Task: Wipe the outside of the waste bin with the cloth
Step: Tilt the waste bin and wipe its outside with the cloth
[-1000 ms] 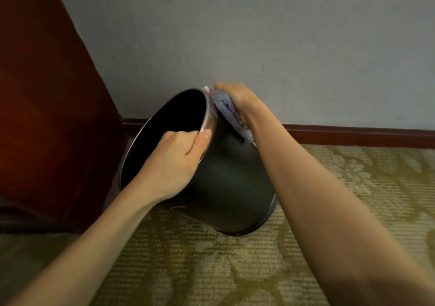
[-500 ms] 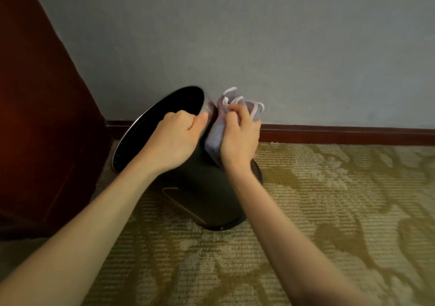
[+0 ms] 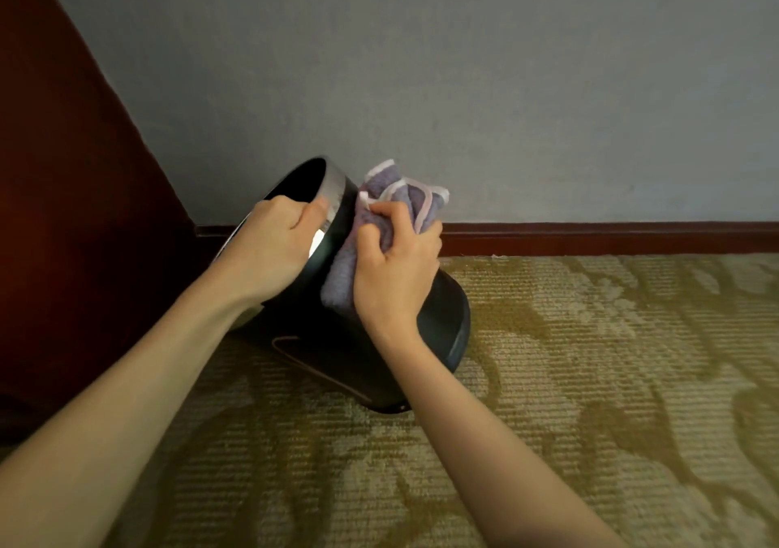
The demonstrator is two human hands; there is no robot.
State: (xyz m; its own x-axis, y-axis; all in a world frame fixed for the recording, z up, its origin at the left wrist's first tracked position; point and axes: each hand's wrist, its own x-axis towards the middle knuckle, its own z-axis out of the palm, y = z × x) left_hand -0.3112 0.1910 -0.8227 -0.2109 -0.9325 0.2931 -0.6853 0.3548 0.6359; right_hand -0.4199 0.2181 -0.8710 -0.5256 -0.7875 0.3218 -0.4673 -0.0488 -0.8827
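Observation:
A dark round waste bin (image 3: pixel 333 349) with a silver rim band is tipped to the left, its base edge resting on the carpet. My left hand (image 3: pixel 274 248) grips the rim, fingers curled over the lip. A bunched lilac cloth (image 3: pixel 383 201) with pale pink edging is pressed against the bin's upper side wall just below the rim. My right hand (image 3: pixel 394 271) is closed on the cloth and holds it to the wall. The far side of the bin is hidden.
Dark red wooden furniture (image 3: pixel 76 227) stands close on the left, next to the bin's mouth. A grey wall (image 3: pixel 506 83) with a dark red skirting board (image 3: pixel 611 237) runs behind. Patterned olive carpet (image 3: pixel 590 379) covers the floor to the right and front.
My right hand brought the cloth from the far top of the bin round to the near upper side. The bin's tilt and my left hand's grip on the rim stayed much the same.

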